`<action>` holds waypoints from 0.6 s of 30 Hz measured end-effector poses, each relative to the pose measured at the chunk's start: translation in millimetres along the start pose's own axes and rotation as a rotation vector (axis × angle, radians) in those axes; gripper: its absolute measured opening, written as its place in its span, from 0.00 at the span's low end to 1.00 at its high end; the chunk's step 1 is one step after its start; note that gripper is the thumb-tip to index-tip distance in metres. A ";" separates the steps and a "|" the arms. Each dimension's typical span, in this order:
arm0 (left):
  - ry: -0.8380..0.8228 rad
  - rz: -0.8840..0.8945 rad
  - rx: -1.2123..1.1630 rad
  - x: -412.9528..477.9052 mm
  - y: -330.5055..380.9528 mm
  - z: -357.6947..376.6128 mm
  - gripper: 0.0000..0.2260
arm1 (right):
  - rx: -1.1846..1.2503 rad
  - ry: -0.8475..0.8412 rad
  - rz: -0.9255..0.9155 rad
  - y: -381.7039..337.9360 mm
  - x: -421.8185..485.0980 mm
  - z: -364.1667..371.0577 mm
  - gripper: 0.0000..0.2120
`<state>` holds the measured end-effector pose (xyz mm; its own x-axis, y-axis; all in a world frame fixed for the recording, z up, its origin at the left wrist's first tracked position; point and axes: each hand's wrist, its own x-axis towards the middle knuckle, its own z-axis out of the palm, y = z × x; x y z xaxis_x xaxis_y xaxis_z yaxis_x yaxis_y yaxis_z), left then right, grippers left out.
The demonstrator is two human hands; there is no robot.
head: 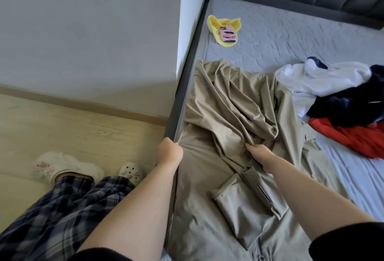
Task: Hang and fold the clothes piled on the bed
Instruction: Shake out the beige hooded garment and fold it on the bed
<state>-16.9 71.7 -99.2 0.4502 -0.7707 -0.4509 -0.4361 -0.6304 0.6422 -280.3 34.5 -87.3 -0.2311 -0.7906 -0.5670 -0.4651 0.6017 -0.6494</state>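
A long khaki button-front garment (218,188) lies spread along the left side of the grey mattress (291,38), its far half bunched into folds. My left hand (169,151) grips the garment's left edge at the bed's side rail. Near the middle, my right hand (260,153) pinches a fold of the same cloth. A pile of white (315,80), dark navy (349,103) and red (351,136) clothes sits on the bed to the right.
A yellow cloth (216,24) with a pink phone (228,36) on it lies near the mattress's far left corner. A white wall column (193,11) stands against the bed's left side. My feet in white clogs (68,167) stand on the wooden floor.
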 end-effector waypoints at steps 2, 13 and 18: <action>-0.010 0.083 0.008 -3.7 5.0 4.2 0.09 | -0.017 0.009 -0.002 0.5 0.3 0.6 0.19; 0.322 0.247 0.133 -18.9 1.0 -8.0 0.06 | -0.259 0.066 -0.175 -3.8 -13.3 0.9 0.18; -0.008 0.413 -0.020 -50.0 48.4 25.0 0.08 | -0.233 0.334 -0.393 9.3 -44.0 -25.5 0.08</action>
<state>-80.0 77.4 -61.1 0.2348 -0.9592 -0.1576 -0.5632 -0.2664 0.7822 -296.3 72.0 -55.5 -0.2430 -0.9659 -0.0897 -0.7387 0.2442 -0.6283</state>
